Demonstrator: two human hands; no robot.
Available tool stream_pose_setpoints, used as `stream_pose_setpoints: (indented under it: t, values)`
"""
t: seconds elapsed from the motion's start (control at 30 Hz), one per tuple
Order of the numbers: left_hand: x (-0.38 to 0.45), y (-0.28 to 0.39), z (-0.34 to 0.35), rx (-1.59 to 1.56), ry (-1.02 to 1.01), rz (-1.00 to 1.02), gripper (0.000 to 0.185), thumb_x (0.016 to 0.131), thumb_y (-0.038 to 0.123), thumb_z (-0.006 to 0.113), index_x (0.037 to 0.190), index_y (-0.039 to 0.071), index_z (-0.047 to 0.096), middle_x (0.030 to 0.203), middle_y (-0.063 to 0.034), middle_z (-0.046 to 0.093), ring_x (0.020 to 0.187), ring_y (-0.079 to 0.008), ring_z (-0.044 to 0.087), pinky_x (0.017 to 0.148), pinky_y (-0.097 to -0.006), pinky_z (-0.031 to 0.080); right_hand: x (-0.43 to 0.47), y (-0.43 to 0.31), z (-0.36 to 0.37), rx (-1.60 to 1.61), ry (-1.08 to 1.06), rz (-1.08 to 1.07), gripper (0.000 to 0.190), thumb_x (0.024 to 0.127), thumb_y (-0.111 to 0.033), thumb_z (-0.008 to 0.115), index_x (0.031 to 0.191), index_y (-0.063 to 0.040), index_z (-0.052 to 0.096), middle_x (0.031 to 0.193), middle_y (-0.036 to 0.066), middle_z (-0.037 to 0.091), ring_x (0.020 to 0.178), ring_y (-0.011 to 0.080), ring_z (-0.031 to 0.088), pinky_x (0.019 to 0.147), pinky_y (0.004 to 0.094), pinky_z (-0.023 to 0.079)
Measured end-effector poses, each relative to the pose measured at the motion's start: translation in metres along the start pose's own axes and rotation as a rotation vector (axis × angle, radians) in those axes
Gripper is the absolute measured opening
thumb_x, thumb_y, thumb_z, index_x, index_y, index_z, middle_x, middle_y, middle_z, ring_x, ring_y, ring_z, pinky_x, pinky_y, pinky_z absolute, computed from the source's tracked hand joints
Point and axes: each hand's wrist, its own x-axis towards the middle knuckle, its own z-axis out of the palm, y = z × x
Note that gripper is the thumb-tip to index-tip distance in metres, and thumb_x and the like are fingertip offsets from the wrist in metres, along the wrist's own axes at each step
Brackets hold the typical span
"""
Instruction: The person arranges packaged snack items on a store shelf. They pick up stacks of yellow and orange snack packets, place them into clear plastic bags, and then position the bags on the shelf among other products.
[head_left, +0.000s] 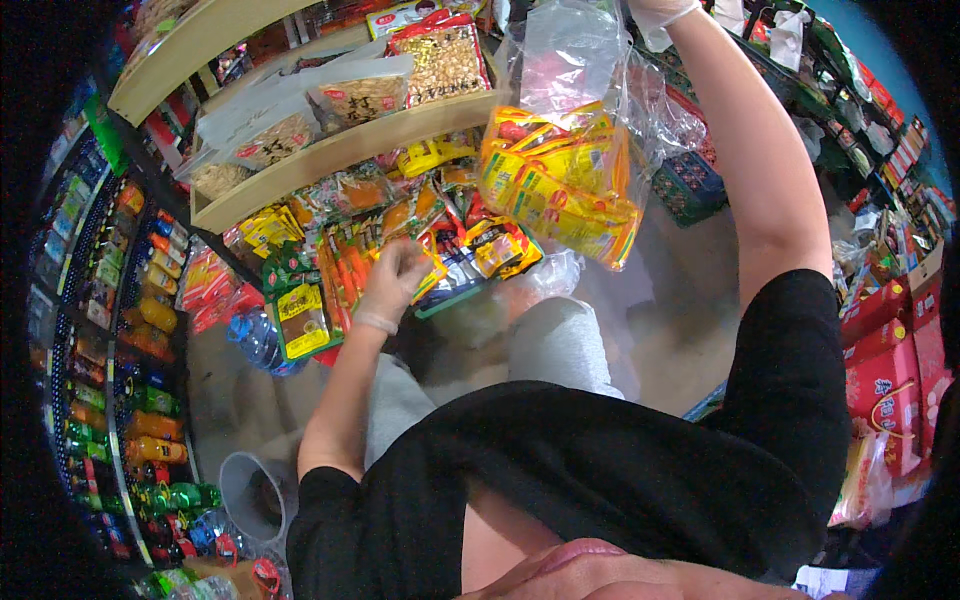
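Observation:
My left hand (395, 279), in a thin pale glove, is over the packets on the low shelf, with its fingers curled beside a yellow packet (429, 276); whether it grips the packet is unclear. At the top edge my right hand (663, 10), gloved too, is partly cut off by the frame. Below and left of it hangs a clear plastic bag (571, 56) with several yellow snack packets (559, 187) inside. Its fingers and the top of the bag are out of view. Green display boxes (304, 319) of small packets stand left of my left hand.
A wooden shelf (352, 154) above holds bags of peanuts (442, 60). Drink bottles (156, 450) fill the racks at left. A blue-tinted water bottle (262, 345) and a grey bin (253, 496) are on the floor. At right are a dark crate (688, 187) and red gift boxes (885, 382).

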Motion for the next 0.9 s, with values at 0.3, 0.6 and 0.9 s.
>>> stream_pose_setpoints:
  t: [0.3,0.6,0.9]
  values:
    - [0.084,0.179,-0.018,0.188,-0.025,0.411,0.097,0.079,0.021,0.082,0.157,0.003,0.028,0.154,-0.0165,0.042,0.140,-0.0271,0.042,0.116,-0.0396,0.034,-0.040,-0.073,0.060,-0.177,-0.127,-0.111,0.021,0.100,-0.020,0.059,0.091,-0.003,0.066,0.075,-0.001,0.059,0.069,0.0089,0.056,0.061,0.0262,0.046]
    - [0.053,0.158,-0.024,-0.149,-0.107,0.140,0.020,0.094,0.009,0.065,0.109,-0.002,0.073,0.103,-0.0089,0.074,0.089,-0.0157,0.066,0.082,-0.0290,0.053,-0.066,-0.073,0.103,-0.009,-0.216,0.000,0.018,0.097,-0.021,0.064,0.094,-0.004,0.068,0.080,-0.002,0.059,0.074,0.0081,0.053,0.066,0.0252,0.045]
    - [0.022,0.169,-0.048,-0.376,0.042,0.075,0.018,0.098,0.014,0.065,0.108,0.001,0.073,0.105,-0.0081,0.075,0.088,-0.0131,0.068,0.077,-0.0268,0.055,-0.144,0.046,0.048,0.319,0.065,-0.075,0.059,0.097,-0.041,0.064,0.143,-0.006,0.048,0.127,0.008,0.058,0.112,0.0200,0.057,0.098,0.0390,0.046]
